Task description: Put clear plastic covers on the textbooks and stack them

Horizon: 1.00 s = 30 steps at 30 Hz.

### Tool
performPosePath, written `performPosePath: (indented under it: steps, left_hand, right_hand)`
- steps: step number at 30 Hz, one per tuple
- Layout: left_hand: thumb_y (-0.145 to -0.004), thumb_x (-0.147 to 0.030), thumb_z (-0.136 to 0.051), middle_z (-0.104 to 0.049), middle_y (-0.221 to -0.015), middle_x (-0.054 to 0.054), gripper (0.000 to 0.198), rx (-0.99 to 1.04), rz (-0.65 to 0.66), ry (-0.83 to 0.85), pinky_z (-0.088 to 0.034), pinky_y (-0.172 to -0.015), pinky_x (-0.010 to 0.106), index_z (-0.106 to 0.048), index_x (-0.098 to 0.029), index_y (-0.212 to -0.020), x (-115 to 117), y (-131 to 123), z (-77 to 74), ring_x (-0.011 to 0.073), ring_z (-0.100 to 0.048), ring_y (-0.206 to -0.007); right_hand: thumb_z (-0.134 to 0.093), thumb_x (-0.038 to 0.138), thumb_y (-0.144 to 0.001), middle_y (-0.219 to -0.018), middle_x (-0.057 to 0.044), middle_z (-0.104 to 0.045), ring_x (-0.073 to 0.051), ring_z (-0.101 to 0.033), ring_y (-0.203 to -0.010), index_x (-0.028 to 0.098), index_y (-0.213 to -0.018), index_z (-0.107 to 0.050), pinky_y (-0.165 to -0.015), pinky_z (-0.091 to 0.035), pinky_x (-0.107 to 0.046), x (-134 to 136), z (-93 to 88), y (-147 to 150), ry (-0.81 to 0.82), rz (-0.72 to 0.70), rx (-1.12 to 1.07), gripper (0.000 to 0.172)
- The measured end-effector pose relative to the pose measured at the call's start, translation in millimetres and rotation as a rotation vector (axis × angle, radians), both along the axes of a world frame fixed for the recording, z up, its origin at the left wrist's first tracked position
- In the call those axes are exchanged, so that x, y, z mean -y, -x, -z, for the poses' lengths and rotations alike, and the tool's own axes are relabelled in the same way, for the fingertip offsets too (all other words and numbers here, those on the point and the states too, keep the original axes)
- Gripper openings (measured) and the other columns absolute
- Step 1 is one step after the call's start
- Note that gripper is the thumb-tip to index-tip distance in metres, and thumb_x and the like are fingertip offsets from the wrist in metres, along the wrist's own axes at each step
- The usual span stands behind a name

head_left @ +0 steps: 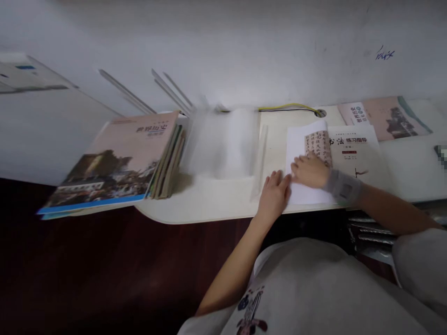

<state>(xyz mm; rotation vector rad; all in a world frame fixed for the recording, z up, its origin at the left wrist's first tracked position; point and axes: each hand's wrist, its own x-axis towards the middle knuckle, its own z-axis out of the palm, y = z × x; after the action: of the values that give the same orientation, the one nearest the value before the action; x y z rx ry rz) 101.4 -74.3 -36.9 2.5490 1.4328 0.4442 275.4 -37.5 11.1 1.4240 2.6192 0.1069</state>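
My left hand (274, 195) rests at the lower left edge of a white sheet (295, 139) near the table's front, its fingers stretched out. Over that sheet lies my right hand (310, 171), with a grey band at the wrist; its fingers point left, flat on the paper and slightly blurred. The fingertips of both hands nearly meet. Beneath and above the right hand shows a brownish strip of printed calligraphy (318, 139), curled at the top. It adjoins a white calligraphy workbook (361, 149) on the right. How sheet and book are joined is hidden.
A stack of books with a pink history textbook (129, 158) on top overhangs the left end of the white table (195, 209). Beside it is a blurred whitish, sheet-like object (221, 144). Another history book (394, 118) lies at back right. A yellow cable (289, 106) runs along the wall.
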Motion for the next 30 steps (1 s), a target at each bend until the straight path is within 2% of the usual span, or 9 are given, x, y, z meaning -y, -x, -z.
performPosePath:
  steps: [3,5,8,11,16,21,23,26,30]
  left_hand:
    - [-0.091,-0.017,-0.046,-0.054,-0.132,0.019,0.036,-0.053,0.022,-0.012,-0.046,-0.099,0.044,-0.054,-0.015,-0.127,-4,-2,-12.5,0.0271,-0.055,-0.120]
    - [-0.091,-0.015,-0.045,-0.060,-0.120,0.017,0.034,-0.128,-0.004,0.011,-0.052,-0.089,0.038,-0.055,-0.014,-0.124,-4,-3,-23.7,0.0240,-0.063,-0.106]
    - [-0.091,-0.013,-0.042,-0.067,-0.098,0.013,0.033,-0.261,-0.036,0.071,-0.053,-0.078,0.035,-0.053,-0.012,-0.122,-1,-2,-37.2,0.0237,-0.066,-0.091]
    - [-0.090,-0.011,-0.043,-0.069,-0.087,0.010,0.038,-0.293,-0.030,0.107,-0.052,-0.075,0.034,-0.047,-0.010,-0.127,5,1,-42.0,0.0239,-0.066,-0.087]
    - [-0.087,-0.010,-0.044,-0.070,-0.085,0.008,0.042,-0.209,-0.012,0.056,-0.050,-0.075,0.032,-0.043,-0.012,-0.129,14,6,-47.0,0.0225,-0.067,-0.086]
    - [-0.086,-0.010,-0.045,-0.071,-0.083,0.008,0.040,-0.254,0.032,-0.019,-0.049,-0.073,0.033,-0.046,-0.012,-0.126,23,8,-59.4,0.0226,-0.067,-0.080]
    - [-0.086,-0.010,-0.045,-0.070,-0.081,0.008,0.039,-0.270,0.054,-0.041,-0.048,-0.073,0.034,-0.047,-0.012,-0.125,26,7,-60.0,0.0235,-0.067,-0.080]
    - [-0.089,-0.014,-0.045,-0.070,-0.083,0.009,0.038,-0.235,0.060,-0.034,-0.048,-0.072,0.035,-0.048,-0.011,-0.126,25,4,-53.0,0.0241,-0.067,-0.081]
    - [-0.092,-0.017,-0.042,-0.069,-0.090,0.011,0.039,-0.032,0.019,-0.019,-0.050,-0.073,0.035,-0.046,-0.010,-0.130,20,1,-36.8,0.0232,-0.066,-0.084]
  right_hand:
    - [-0.051,0.059,-0.087,-0.140,-0.026,-0.048,-0.037,-0.047,-0.126,0.003,-0.132,-0.051,-0.101,-0.037,-0.056,42,0.5,7,0.045,-0.072,0.010,0.072]
    - [-0.054,0.062,-0.084,-0.145,-0.027,-0.042,-0.039,-0.043,-0.130,0.004,-0.136,-0.047,-0.101,-0.037,-0.057,52,2.4,7,0.040,-0.048,0.004,0.079]
    - [-0.054,0.060,-0.084,-0.146,-0.026,-0.040,-0.039,-0.041,-0.132,0.006,-0.137,-0.047,-0.102,-0.036,-0.058,52,5.3,6,0.038,-0.009,-0.021,0.076]
    - [-0.051,0.057,-0.088,-0.147,-0.024,-0.041,-0.040,-0.040,-0.133,0.008,-0.137,-0.048,-0.102,-0.036,-0.060,49,7.7,7,0.035,0.021,-0.062,0.070]
    - [-0.045,0.051,-0.092,-0.147,-0.025,-0.040,-0.041,-0.038,-0.134,0.005,-0.138,-0.046,-0.103,-0.034,-0.064,53,12.1,18,0.026,0.127,-0.119,0.065]
    - [-0.043,0.048,-0.093,-0.148,-0.025,-0.038,-0.042,-0.035,-0.135,0.003,-0.139,-0.045,-0.104,-0.032,-0.066,52,12.4,30,0.044,0.242,-0.158,0.064]
    - [-0.044,0.046,-0.093,-0.149,-0.025,-0.037,-0.043,-0.034,-0.136,0.004,-0.139,-0.044,-0.103,-0.033,-0.066,51,11.7,33,0.063,0.267,-0.160,0.063]
    - [-0.043,0.037,-0.093,-0.150,-0.025,-0.034,-0.044,-0.031,-0.137,0.005,-0.142,-0.041,-0.102,-0.032,-0.068,52,12.4,38,0.079,0.301,-0.143,0.059]
    - [-0.047,0.032,-0.090,-0.151,-0.024,-0.033,-0.043,-0.030,-0.138,0.006,-0.142,-0.041,-0.104,-0.031,-0.066,54,13.8,37,0.056,0.299,-0.151,0.058]
